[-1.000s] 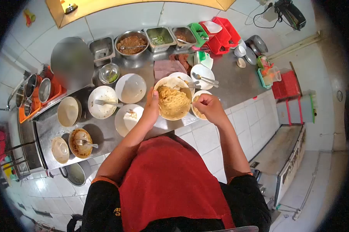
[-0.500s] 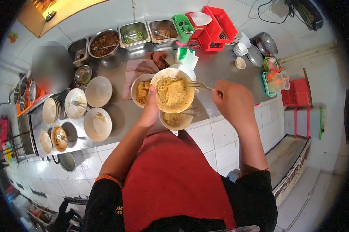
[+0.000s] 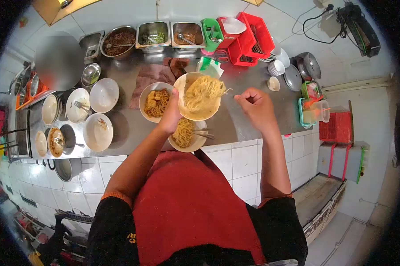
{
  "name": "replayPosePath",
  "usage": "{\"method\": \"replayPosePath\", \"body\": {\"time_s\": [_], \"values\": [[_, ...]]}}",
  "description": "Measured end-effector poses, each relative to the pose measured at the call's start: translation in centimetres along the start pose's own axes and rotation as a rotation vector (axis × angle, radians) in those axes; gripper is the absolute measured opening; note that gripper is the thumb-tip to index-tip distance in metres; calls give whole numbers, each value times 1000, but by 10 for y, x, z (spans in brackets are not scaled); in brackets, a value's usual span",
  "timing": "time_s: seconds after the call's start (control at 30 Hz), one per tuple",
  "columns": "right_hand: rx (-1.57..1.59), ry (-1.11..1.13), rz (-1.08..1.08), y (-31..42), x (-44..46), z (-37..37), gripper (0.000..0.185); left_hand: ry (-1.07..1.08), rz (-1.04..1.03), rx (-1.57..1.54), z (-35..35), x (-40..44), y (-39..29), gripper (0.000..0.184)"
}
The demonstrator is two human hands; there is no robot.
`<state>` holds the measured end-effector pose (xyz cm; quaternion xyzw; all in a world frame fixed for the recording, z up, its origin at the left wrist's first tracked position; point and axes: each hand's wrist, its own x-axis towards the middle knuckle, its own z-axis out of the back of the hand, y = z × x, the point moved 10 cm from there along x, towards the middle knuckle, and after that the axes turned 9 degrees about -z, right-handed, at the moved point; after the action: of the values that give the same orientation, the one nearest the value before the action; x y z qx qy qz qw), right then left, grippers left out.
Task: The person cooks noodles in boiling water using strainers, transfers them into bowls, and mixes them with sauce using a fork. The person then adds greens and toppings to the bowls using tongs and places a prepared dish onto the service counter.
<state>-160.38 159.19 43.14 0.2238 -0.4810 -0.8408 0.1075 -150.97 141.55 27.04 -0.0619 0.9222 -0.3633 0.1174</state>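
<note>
Head view: left hand (image 3: 169, 119) grips bowl (image 3: 212, 110) by rim, nine o'clock; right hand (image 3: 255, 108), at three, closed, seemingly on fork (image 3: 229, 91). Bowl over counter (image 3: 242, 126). Noodles (image 3: 203, 92) likely soft, slippery; bowl probably stiff, breakable: best held at rim.

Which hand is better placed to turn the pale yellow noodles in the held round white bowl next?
Probably the right hand: it apparently grips the metal fork at the noodles; the left hand holds the bowl.
</note>
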Motion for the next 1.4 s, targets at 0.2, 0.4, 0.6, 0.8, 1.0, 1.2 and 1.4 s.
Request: {"method": "replayPosePath", "body": {"time_s": [0.2, 0.4, 0.6, 0.8, 1.0, 1.2, 1.4], "values": [[-132, -210, 122, 44, -25, 13, 23, 9, -88, 216, 20, 30, 10, 70], [-1147, -166, 458, 57, -44, -44, 21, -21, -64, 74, 4, 23, 8, 69], [-983, -203, 195, 54, -9, -3, 20, -34, -3, -61, 11, 22, 18, 68], [-144, 208, 58, -87, 65, -84, 20, -164, -38, 224, 64, 42, 28, 68], [-185, 14, 88, -35, 50, -38, 19, -264, -196, 695, 99, 53, -17, 75], [-752, -250, 347, 44, 8, -31, 19, -232, -198, 704, 75, 61, -25, 74], [-882, -332, 231, 17, 21, -8, 23, -281, -178, 686, 50, 53, -28, 73]]}}
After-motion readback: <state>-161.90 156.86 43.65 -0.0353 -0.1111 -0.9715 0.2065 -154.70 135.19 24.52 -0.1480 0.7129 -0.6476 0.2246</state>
